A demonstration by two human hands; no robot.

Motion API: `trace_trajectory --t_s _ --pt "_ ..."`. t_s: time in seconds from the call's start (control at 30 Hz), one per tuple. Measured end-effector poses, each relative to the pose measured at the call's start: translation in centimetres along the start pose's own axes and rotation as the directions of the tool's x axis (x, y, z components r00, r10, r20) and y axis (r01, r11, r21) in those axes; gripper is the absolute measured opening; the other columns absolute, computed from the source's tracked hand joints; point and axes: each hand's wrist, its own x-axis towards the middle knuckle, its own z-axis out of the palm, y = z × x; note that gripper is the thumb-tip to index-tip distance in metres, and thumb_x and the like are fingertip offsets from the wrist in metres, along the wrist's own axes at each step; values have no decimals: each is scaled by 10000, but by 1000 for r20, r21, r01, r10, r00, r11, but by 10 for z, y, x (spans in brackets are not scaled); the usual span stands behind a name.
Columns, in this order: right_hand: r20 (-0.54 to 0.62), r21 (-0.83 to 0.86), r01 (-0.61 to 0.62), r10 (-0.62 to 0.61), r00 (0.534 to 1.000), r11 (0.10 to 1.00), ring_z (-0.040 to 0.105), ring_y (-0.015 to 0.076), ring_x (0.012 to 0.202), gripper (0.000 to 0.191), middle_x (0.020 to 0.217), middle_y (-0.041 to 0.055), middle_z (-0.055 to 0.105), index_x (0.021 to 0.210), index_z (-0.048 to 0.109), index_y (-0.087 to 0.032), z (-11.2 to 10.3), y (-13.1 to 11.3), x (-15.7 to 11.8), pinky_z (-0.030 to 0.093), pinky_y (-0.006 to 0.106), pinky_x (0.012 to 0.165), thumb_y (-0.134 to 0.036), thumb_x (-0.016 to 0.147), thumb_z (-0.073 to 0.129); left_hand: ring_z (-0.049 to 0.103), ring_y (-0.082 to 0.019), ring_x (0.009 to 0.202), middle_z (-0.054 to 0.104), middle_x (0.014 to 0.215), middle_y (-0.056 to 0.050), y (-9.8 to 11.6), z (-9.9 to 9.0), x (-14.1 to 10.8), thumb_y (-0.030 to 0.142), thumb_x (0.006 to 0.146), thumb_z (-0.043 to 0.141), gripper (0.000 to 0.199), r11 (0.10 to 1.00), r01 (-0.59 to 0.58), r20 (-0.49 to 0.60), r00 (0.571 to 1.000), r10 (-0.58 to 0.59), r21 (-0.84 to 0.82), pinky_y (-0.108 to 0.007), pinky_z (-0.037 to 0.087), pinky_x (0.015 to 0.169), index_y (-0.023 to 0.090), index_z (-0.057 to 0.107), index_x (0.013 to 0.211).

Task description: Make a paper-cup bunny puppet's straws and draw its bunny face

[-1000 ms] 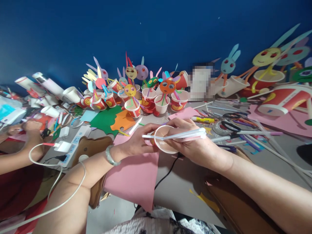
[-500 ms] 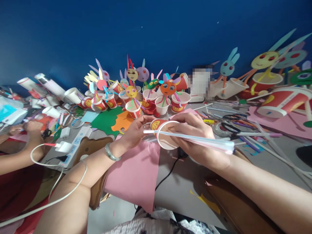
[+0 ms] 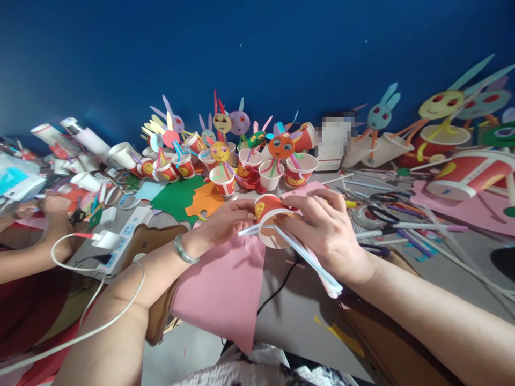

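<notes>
A red and white paper cup point(image 3: 270, 208) is tilted with its mouth toward me, above a pink paper sheet point(image 3: 219, 289). My left hand point(image 3: 227, 221) has its fingers closed at the cup's left side, against its base. Wrapped over the cup's right side, my right hand point(image 3: 328, 228) also holds a bundle of pale straws point(image 3: 316, 268), which slants down to the right below its fingers. One white straw end sticks out left across the cup's mouth. The fingertips inside and behind the cup are partly hidden.
Behind stand several cups with paper rabbit figures point(image 3: 223, 179). Green paper point(image 3: 177, 198) and orange paper point(image 3: 207, 199) lie before them. A power strip point(image 3: 125, 236) with cables is at left, near another person's arms point(image 3: 48, 236). Straws and scissors point(image 3: 382, 214) lie at right.
The straw bundle has swung from nearly level to slanting down right. The cup has turned so more of its red side shows, and my right hand has shifted its grip around it.
</notes>
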Motion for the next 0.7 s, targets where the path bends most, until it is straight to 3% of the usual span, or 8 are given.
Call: trace_trajectory --t_s 0.27,0.47,0.7 --pt "36 23 -20 19 999 1000 605 203 883 210 1086 87 685 867 709 -212 3 1 -3 410 418 907 -224 978 531 660 -258 1094 717 1178 -104 4 9 -3 390 828 760 364 993 83 -34 996 -86 -85 -330 507 919 185 747 1128" --pt "34 44 -35 34 999 998 627 215 901 241 1077 100 691 901 720 -214 1 1 -2 433 432 895 -277 999 508 670 -246 1065 734 1139 -97 -3 8 -3 414 820 772 391 986 51 -39 998 -58 -162 -343 490 945 178 755 1132" --pt "77 83 -69 62 995 994 643 217 926 285 1094 94 701 933 722 -230 -1 4 -1 427 426 906 -327 1019 468 658 -253 1069 725 1170 -108 5 9 -5 392 833 763 417 991 94 -40 994 -98 -97 -339 486 920 165 742 1183"
